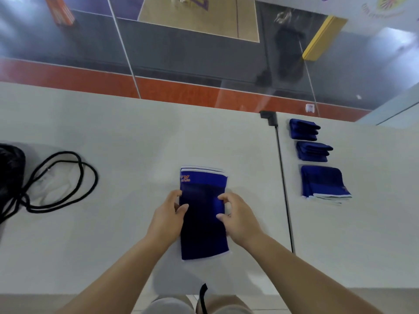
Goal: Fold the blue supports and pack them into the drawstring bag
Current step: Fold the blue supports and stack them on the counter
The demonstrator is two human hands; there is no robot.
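Note:
A blue support (pixel 203 225) with white trim and an orange logo lies flat and lengthwise on the white table (pixel 113 132) in front of me. My left hand (pixel 169 217) pinches its left edge at mid-length. Opposite it, my right hand (pixel 237 219) pinches the right edge, lifting a small fold of cloth. The black drawstring bag (pixel 10 175) sits at the far left edge, with its black cords (pixel 68 177) looped out over the table.
On a second white table to the right lie three folded blue supports: a small stack (pixel 303 129) at the back, another (pixel 313 151) in front of it, and a wider one (pixel 323 181) nearest me. A dark gap (pixel 283 182) separates the tables. Glass wall beyond.

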